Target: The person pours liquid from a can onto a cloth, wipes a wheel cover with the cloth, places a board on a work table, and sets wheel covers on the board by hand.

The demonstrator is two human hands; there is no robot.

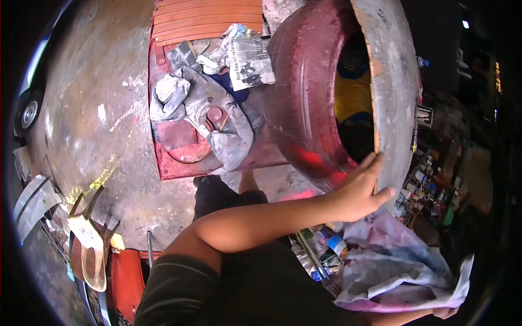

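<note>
My left hand (365,187) grips the near edge of a grey, paint-marked board (396,98), with its fingers at the worn edge and its thumb lower down. The board stands beside the dark opening of a large red-stained round drum or tyre (302,92). At the lower right, my right hand (446,313) is closed on a stained white cloth (394,266), which hangs spread out with pink and grey smears. Most of my right hand is hidden by the cloth and the frame's dark rim.
A red low platform (261,157) holds a crumpled grey garment (231,141), newspaper (250,62) and an orange slatted panel (206,19). Many small cans and bottles (427,179) crowd the right. A blue-and-white can (337,245) lies near the cloth. A chair-like piece (92,255) stands lower left.
</note>
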